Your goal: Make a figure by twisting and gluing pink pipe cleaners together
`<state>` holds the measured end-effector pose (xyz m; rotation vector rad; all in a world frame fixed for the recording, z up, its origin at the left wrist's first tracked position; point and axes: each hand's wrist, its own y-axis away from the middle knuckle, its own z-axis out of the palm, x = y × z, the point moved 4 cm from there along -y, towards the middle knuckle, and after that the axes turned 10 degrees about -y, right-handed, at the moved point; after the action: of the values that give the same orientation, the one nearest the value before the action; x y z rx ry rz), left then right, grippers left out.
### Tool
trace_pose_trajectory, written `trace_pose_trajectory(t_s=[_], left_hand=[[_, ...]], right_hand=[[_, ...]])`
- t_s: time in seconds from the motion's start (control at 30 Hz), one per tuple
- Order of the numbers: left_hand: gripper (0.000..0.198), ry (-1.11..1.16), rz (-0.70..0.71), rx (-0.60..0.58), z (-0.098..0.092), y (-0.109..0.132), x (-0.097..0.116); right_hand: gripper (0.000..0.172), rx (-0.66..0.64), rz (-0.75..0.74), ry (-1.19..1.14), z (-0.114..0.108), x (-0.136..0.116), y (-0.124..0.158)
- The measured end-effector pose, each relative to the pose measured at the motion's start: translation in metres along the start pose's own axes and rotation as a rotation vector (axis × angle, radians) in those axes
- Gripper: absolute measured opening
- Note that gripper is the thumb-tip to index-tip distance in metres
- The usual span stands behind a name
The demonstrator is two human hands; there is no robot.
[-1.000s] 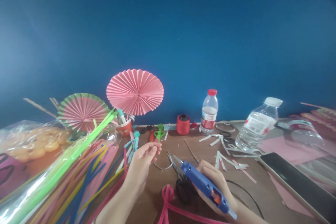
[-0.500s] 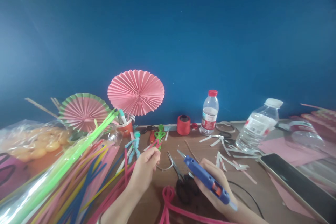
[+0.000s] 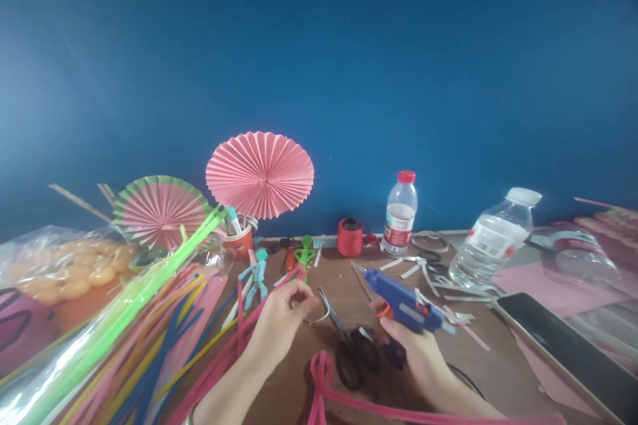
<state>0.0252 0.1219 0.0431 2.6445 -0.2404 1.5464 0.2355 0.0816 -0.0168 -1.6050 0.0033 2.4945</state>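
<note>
My right hand (image 3: 416,352) is wrapped around the handle of a blue hot glue gun (image 3: 401,302), its orange trigger by my fingers and its metal nozzle pointing left. My left hand (image 3: 284,319) is closed, thumb against curled fingers; whatever it may hold is hidden. Just behind it, pink pipe cleaner ends (image 3: 299,272) lie by a green pipe cleaner figure (image 3: 305,251). A light blue pipe cleaner figure (image 3: 256,279) is to its left. Between my hands are black-handled scissors (image 3: 351,352), and nearer me a looped pink pipe cleaner (image 3: 321,372).
Left are bundled pipe cleaners (image 3: 174,339) and pleated paper fans, one pink (image 3: 259,176). A red spool-like object (image 3: 349,238) and an upright bottle (image 3: 399,216) stand at the back. Another bottle (image 3: 493,239), paper strips (image 3: 438,305) and a phone (image 3: 563,345) are on the right.
My right hand has turned the glue gun, bringing its orange trigger into view and the nozzle slightly right and up. The left hand has rolled a little, with its thumb now showing on the right.
</note>
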Motion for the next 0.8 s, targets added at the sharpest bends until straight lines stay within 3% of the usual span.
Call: trace_pose_trajectory(t_s=[0.1, 0.2, 0.47, 0.7, 0.8], left_hand=[[0.014, -0.013, -0.021, -0.054, 0.003, 0.001, 0.000], [0.022, -0.025, -0.031, -0.091, 0.006, 0.002, -0.001], [0.021, -0.163, -0.041, -0.027, 0.003, 0.002, -0.008], [0.043, -0.237, 0.015, 0.013, -0.001, 0.005, -0.002], [0.037, -0.255, 0.046, -0.031, -0.006, 0.007, 0.011]], right_hand=[[0.021, -0.015, 0.186, -0.343, 0.005, 0.011, -0.003], [0.019, -0.031, 0.247, -0.468, 0.007, 0.013, -0.005], [0.018, -0.033, 0.256, -0.493, 0.004, 0.015, -0.008], [0.019, -0.015, 0.237, -0.486, 0.007, 0.011, -0.008], [0.019, -0.023, 0.234, -0.478, 0.009, 0.007, -0.007]])
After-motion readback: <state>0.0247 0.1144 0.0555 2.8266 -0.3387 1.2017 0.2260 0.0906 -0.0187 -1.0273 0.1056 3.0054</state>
